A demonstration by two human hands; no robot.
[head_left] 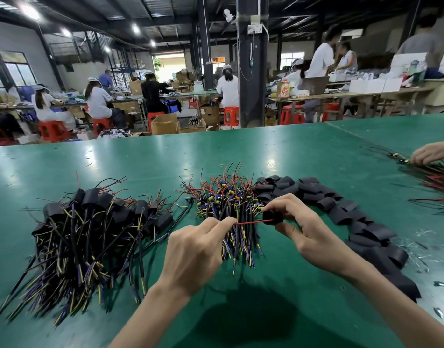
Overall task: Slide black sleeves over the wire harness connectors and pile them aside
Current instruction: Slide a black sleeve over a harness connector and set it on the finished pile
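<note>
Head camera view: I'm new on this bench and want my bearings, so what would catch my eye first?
In the middle, the left hand pinches a red wire that runs into a black sleeve gripped by the right hand. Behind them lies a tangle of bare harnesses; a heap of sleeved harnesses fills the left of the green table, and loose sleeves trail along its right.

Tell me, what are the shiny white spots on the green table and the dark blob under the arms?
Head view: the spots are glare from ceiling lamps on the table; the blob is a shadow, likely the person's own; the far workers are blurred.
</note>
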